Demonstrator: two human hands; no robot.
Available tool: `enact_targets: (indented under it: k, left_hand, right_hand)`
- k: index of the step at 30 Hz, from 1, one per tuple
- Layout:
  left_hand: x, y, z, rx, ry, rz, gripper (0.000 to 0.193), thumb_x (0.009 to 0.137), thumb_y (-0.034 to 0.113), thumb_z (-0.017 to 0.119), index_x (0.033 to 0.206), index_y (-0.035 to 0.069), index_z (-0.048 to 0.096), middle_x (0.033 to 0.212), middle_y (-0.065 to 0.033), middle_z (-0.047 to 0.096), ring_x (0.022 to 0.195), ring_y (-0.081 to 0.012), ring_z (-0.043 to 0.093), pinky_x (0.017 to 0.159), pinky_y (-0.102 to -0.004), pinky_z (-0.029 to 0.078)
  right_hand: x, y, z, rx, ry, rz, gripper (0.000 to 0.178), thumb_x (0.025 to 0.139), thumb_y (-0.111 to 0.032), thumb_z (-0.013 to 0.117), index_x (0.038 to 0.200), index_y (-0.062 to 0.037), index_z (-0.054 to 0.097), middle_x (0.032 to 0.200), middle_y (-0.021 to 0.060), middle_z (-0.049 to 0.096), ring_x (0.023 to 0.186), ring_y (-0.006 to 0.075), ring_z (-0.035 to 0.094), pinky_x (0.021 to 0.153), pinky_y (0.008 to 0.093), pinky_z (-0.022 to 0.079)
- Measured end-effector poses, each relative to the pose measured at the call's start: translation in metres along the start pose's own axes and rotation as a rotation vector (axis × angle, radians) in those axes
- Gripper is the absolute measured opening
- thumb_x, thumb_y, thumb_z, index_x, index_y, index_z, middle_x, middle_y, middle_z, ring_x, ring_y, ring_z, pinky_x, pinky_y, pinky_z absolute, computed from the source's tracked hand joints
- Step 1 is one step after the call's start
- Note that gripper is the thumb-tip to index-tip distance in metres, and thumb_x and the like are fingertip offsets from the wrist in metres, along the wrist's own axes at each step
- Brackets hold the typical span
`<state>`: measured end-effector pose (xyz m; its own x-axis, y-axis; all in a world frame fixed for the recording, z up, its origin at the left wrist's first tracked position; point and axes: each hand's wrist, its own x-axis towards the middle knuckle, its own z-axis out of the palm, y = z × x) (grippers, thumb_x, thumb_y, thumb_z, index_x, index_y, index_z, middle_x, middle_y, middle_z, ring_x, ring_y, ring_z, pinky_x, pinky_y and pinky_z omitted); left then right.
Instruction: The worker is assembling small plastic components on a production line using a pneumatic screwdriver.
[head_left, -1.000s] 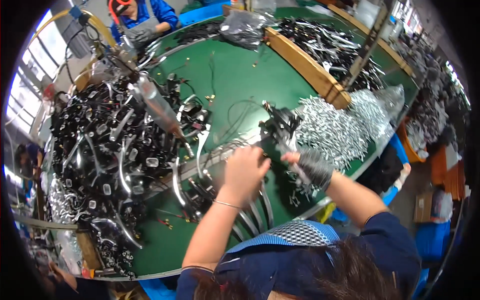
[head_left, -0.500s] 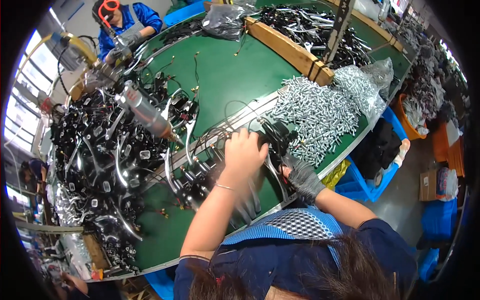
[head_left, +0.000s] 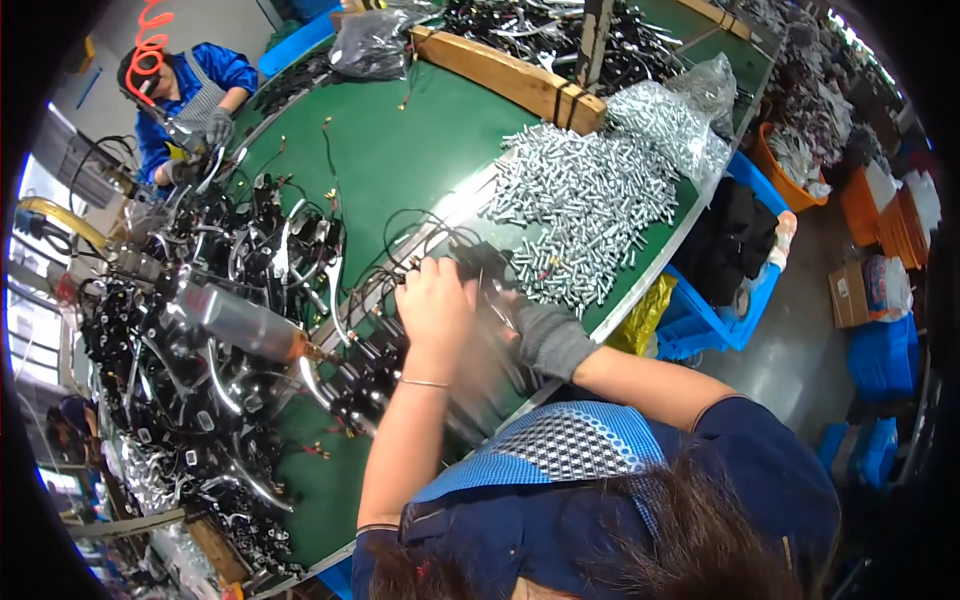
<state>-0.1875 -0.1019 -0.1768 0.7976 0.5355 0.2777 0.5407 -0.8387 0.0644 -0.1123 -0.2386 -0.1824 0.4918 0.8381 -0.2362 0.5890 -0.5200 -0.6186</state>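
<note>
At the table's middle, my bare left hand (head_left: 435, 305) is closed, its fingers curled over a black brake lever (head_left: 480, 262) with cables; motion smears the part. My right hand (head_left: 555, 340), in a grey glove, closes on the same lever from the right, its fingertips blurred. Below my left hand stand several black lever housings (head_left: 375, 360) with metal pins, lined up along a metal strip. A hanging power screwdriver (head_left: 245, 320) with a clear body points at this row from the left. Thin black wires (head_left: 415, 225) loop above my hands.
A heap of silver screws (head_left: 590, 200) lies right of my hands, beside a clear plastic bag (head_left: 670, 125). Piled levers (head_left: 220, 375) cover the left side. A wooden bar (head_left: 505, 75) edges the far pile. A co-worker (head_left: 190, 100) works at the far left. A blue crate (head_left: 745, 320) stands at the right.
The whole view has shifted, so the table appears farther left. My right hand has come closer to my left hand, and the lever between them has moved into a blur.
</note>
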Motion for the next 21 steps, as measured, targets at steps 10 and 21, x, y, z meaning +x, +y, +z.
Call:
enact_targets:
  k: [10,21]
  left_hand:
    - [0.021,-0.002,-0.021,-0.102,0.054,0.342,0.026,0.073,0.026,0.065,0.096,0.016,0.058,0.088,-0.0096,0.053,0.079,-0.0262,0.052,0.072,-0.0394,0.043]
    - [0.051,-0.018,-0.004,-0.158,-0.117,0.264,0.023,0.080,0.027,0.059,0.098,0.013,0.061,0.094,-0.0115,0.057,0.083,-0.0295,0.052,0.072,-0.0397,0.044]
  right_hand:
    - [-0.003,0.043,-0.041,-0.129,0.164,-0.149,0.022,0.081,-0.023,0.056,0.097,-0.0089,0.060,0.090,0.0133,0.059,0.082,0.0303,0.059,0.073,0.0387,0.047]
    - [-0.020,0.050,-0.032,-0.344,-0.020,-0.344,0.018,0.074,-0.016,0.061,0.091,-0.0091,0.061,0.088,0.0100,0.054,0.080,0.0280,0.058,0.067,0.0381,0.047]
